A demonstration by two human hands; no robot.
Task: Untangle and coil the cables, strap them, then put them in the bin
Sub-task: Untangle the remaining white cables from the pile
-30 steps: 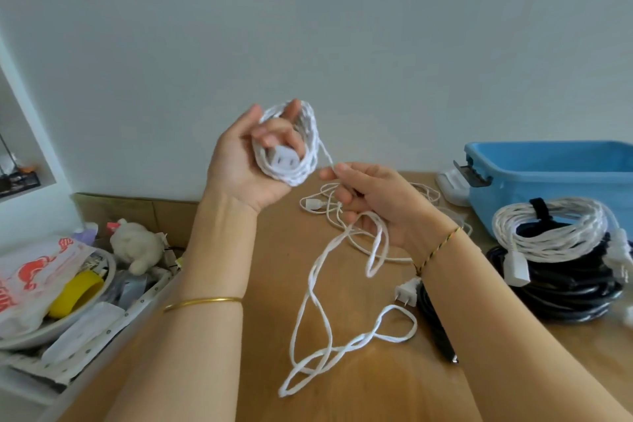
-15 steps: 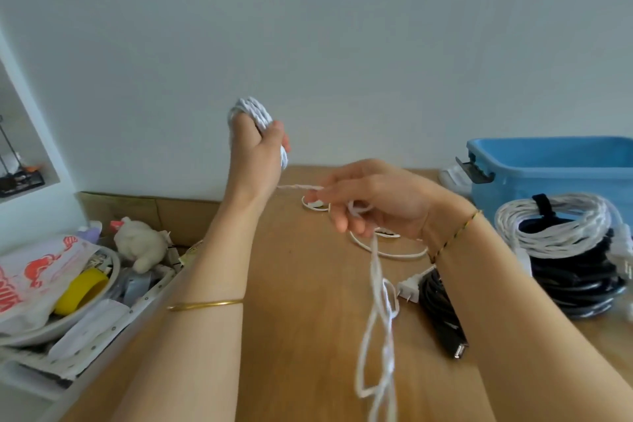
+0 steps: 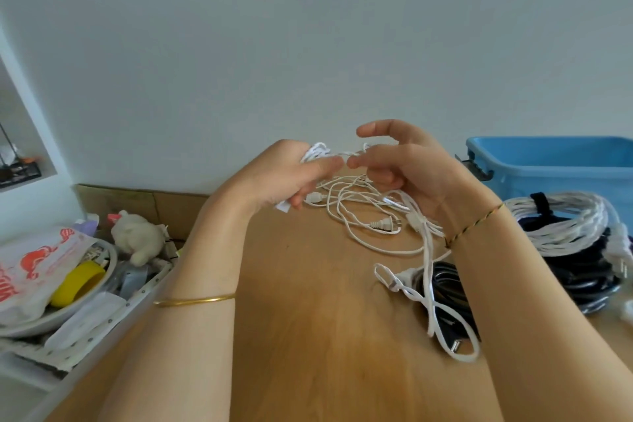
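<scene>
A small white coil (image 3: 317,151) is gripped in the left hand (image 3: 281,178) above the table (image 3: 308,336). Its loose tail (image 3: 426,260) is held lightly in the half-curled right hand (image 3: 407,171), thumb raised, and is draped over a black cable (image 3: 448,288). If the tail is snagged there or in the white tangle (image 3: 356,212), turns could be dragged off the coil. The bin (image 3: 555,161) is at far right.

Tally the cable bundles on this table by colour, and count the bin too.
White cables: 3 (twisted white cable in the left hand, thin white tangle, strapped white coil)
Black cables: 2 (black cable mid-table, black coil under the strapped one)
Blue bin: 1
Total: 6
</scene>
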